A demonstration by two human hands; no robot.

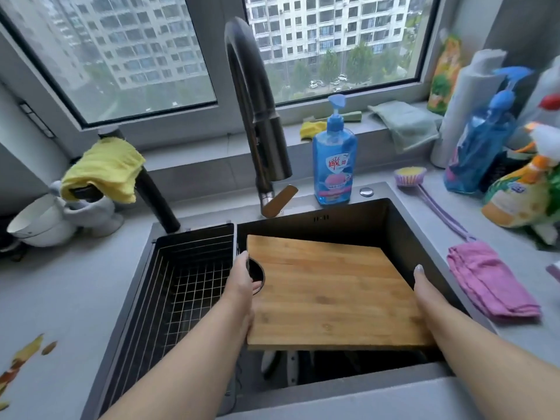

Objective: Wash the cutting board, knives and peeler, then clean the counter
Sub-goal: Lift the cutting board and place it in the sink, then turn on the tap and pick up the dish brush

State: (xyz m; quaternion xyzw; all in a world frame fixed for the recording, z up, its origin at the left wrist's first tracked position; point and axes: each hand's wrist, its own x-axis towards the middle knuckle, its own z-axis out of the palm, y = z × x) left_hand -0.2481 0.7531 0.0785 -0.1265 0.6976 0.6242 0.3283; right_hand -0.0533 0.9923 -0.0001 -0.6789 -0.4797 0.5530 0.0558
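You have the cutting board (330,291) gripped at both side edges, your left hand (242,286) clasped on its left edge and your right hand (425,294) on its right edge, and it hangs roughly level over the right basin of the sink (403,216), below the faucet (257,116). The main risk, as I judge it, is the board slipping once water or soap reaches it: you hold it only by the edges, and a wet bamboo edge gives little purchase, so it could drop into the basin. Dim shapes lie in the shadow under the board's near edge, too dark to name; if they are the knives, a falling board would land on blades. Swinging the far corner up could also knock the faucet spout or the blue soap bottle (335,159) standing just behind the sink rim. The board itself is a rectangular slab of light brown bamboo strips, with darker streaks in the grain, its top face looking dry and free of visible scraps. Yellow and brown peelings (27,356) lie on the counter (60,298) to your left, well apart from the sink.
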